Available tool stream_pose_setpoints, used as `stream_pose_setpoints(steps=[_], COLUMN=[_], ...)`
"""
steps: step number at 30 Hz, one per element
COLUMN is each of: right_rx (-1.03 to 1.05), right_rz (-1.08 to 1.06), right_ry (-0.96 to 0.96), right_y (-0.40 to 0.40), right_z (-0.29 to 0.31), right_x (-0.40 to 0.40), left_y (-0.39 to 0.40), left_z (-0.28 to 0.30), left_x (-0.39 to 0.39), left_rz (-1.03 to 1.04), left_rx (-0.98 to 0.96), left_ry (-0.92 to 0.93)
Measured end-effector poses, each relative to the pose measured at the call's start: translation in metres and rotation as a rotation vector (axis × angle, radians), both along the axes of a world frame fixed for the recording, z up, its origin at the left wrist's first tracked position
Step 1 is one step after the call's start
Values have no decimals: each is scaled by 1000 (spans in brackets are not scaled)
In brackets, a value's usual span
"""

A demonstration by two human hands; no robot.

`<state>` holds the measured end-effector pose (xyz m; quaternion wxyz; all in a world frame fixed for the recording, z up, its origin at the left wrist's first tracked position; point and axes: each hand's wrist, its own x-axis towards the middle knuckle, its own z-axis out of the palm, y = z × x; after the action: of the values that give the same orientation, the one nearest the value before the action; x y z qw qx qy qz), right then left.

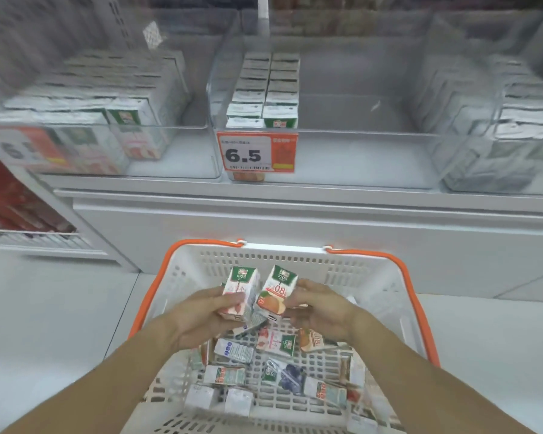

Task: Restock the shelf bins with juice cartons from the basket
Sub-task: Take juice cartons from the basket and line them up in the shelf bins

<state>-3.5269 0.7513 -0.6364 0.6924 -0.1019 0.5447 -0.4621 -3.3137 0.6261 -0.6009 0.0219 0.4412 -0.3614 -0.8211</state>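
A small pink-and-white juice carton (pixel 240 294) is held in the left hand (pixel 198 317), with the fingers curled round its side. A small orange-and-white juice carton (pixel 275 292) is held in the right hand (pixel 318 308), with the fingers wrapped round it too. Both cartons are held up just above the white plastic basket with orange handles (pixel 295 255), side by side and nearly touching.

The picking-up step looks to be in hand. Next, each carton must be carried up to the shelf and set in a bin of its own kind.

Each carton is held with its long side pointing away from the person, and its green top end is turned toward the shelf. The two are tipped a little apart at the top.

More loose cartons (pixel 276 371) are seen lying flat on the basket floor, pointing every which way.

Above, a clear plastic middle bin (pixel 358 151) is seen with two short rows of cartons at its left side and much room beside them. An orange-and-white price tag (pixel 257 155) is fixed on its front. A clear left bin (pixel 182 164) is mostly full.
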Motion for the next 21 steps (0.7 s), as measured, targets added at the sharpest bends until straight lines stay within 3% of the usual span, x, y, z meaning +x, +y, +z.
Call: stream_pose_setpoints(steps=[5, 12, 17, 19, 21], right_rx=[-177, -353, -522, -619, -746], right_rz=[77, 231, 325, 272, 137], right_ry=[34, 210, 354, 415, 620], right_y=[-2, -23, -43, -46, -46], right_z=[50, 161, 255, 282, 296], right_x=[-2, -4, -25, -33, -43], left_y=[5, 1, -7, -9, -11], left_z=[56, 155, 210, 220, 225], left_x=[-8, -12, -12, -15, -23], left_rz=[-110, -284, -136, -75, 47], left_rx=[-83, -446, -545, -553, -563], left_ry=[82, 122, 217, 275, 274])
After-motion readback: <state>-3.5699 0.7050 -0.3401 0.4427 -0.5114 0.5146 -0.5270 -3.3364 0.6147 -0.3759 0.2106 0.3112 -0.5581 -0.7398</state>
